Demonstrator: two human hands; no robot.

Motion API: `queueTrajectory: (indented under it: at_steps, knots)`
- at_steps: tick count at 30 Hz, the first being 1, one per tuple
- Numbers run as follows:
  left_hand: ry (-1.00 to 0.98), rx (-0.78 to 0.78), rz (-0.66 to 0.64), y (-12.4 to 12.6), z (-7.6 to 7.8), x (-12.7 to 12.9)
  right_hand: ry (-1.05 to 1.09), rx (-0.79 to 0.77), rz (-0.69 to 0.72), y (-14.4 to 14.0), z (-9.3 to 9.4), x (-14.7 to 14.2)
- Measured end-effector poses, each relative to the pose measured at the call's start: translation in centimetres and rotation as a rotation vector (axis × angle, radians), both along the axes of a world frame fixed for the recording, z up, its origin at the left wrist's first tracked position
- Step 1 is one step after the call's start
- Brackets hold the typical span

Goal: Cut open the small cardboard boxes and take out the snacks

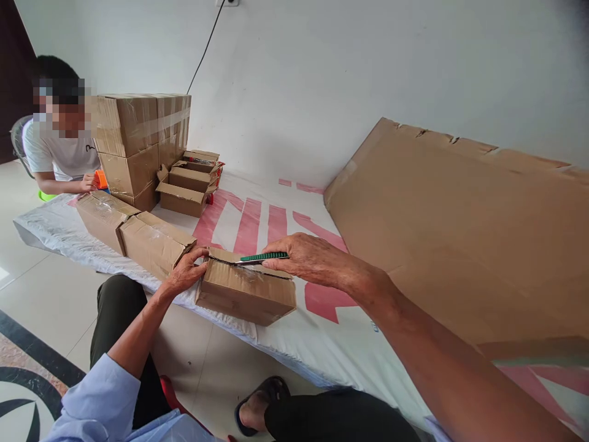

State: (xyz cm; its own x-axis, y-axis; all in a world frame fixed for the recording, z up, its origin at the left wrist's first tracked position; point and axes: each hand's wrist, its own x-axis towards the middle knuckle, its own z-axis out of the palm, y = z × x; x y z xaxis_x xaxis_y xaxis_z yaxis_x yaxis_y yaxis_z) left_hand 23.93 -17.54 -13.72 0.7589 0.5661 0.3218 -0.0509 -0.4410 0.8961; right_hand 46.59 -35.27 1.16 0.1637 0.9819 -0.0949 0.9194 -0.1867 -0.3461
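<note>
A small taped cardboard box (243, 293) lies on a white and red plastic sheet (257, 221) in front of me. My left hand (186, 270) presses against the box's left top corner, fingers bent over its edge. My right hand (306, 256) grips a green-handled utility knife (260, 258), held flat along the far top edge of the box, blade end pointing left. The blade tip itself is hard to make out.
Two closed boxes (133, 233) lie to the left of mine. Behind them stands a tall stack of cartons (138, 144) and some open small boxes (188, 184). A large flat cardboard sheet (460, 233) covers the right. Another person (59, 153) sits at far left.
</note>
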Motion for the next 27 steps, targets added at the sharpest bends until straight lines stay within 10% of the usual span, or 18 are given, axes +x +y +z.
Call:
queueTrajectory:
  at_steps: [27]
  knots:
    - [0.073,0.057,0.031,0.2,0.3,-0.2,-0.139,-0.020,0.073,-2.8,-2.8,2.1]
